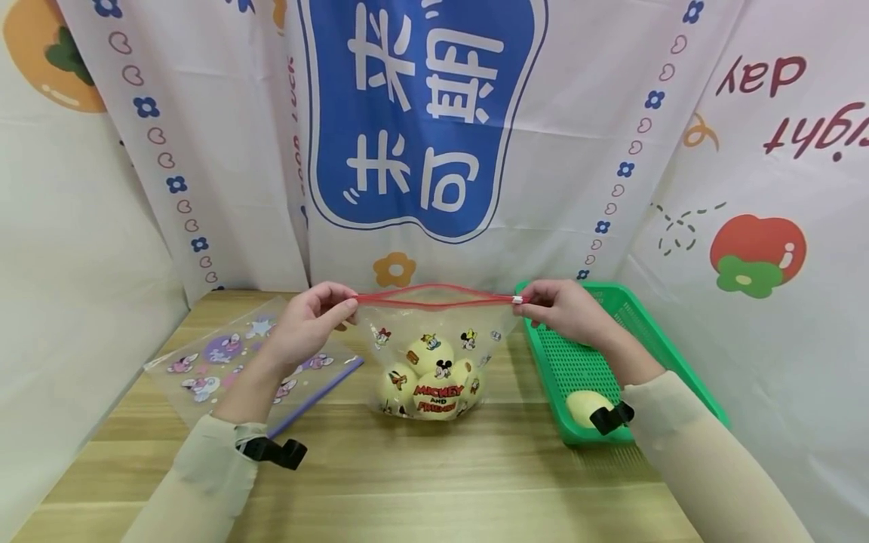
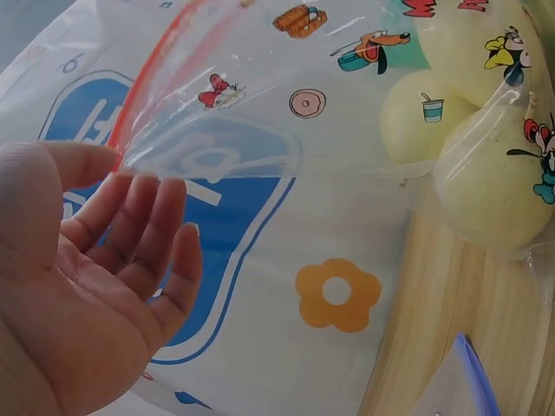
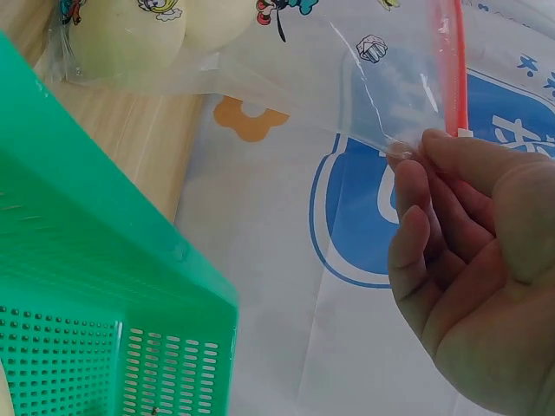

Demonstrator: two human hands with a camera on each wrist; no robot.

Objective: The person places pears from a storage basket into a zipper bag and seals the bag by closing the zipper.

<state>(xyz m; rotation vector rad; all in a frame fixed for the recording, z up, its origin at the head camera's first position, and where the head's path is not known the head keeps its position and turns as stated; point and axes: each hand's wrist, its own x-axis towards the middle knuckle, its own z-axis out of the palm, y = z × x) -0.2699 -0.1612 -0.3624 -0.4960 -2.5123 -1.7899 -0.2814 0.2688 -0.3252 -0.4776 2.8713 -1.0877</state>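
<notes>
Both grips pinch the bag (image 1: pixel 405 323) by the top corners: the left hand (image 1: pixel 307 324) has one end of the red zip (image 1: pixel 437 305) between thumb and fingers, and the right hand (image 1: pixel 566 309) the other end, just beside the white slider (image 1: pixel 518 299). The left hand's remaining fingers curl loosely, clear of the plastic.

The work looks well along but unfinished. The bag hangs between the two grips with at least four pale yellow fruits (image 1: pixel 443 359) bunched at its bottom, below the level of the hands. Whether it rests on the table (image 1: pixel 407 483) is hard to tell. Its mouth gapes between the grips and the slider sits at the right-hand end, so closing it seems left to do.

The green basket (image 1: pixel 580 436) stands under and beyond the right hand. A loose fruit (image 1: pixel 585 406) lies at its near end, below that wrist; the hand and arm hide part of the inside, so a full count is not possible. Beneath and beside the left hand, a second bag (image 1: pixel 231 377) with a purple strip (image 1: pixel 315 399) lies flat and looks unfilled.
</notes>
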